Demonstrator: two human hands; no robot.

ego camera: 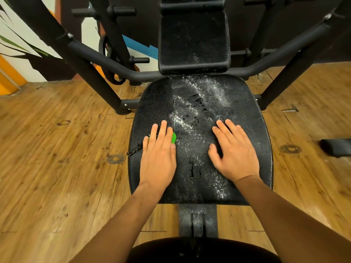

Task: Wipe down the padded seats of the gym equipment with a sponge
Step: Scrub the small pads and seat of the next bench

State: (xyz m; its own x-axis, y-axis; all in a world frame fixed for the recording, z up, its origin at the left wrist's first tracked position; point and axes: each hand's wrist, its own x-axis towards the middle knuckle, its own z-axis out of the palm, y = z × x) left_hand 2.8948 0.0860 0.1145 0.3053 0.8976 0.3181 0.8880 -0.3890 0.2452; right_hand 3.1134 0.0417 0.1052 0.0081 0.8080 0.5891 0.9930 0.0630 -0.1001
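A black padded seat (237, 103) fills the middle of the view, wet with streaks and droplets. Behind it rises a black back pad (193, 42), also speckled with water. My left hand (158, 156) lies flat on the seat's left half, its straight fingers pressing a green sponge (173, 137), of which only a small edge shows beside the fingers. My right hand (232, 154) rests palm down on the seat's right half with fingers spread and nothing under it.
Black steel frame tubes (106, 59) angle out on both sides of the seat. A torn flap (133, 151) hangs at the seat's left edge. Wooden floor (57, 149) surrounds the machine. Another black pad (201, 251) sits at the bottom edge, a dark object (336, 147) at far right.
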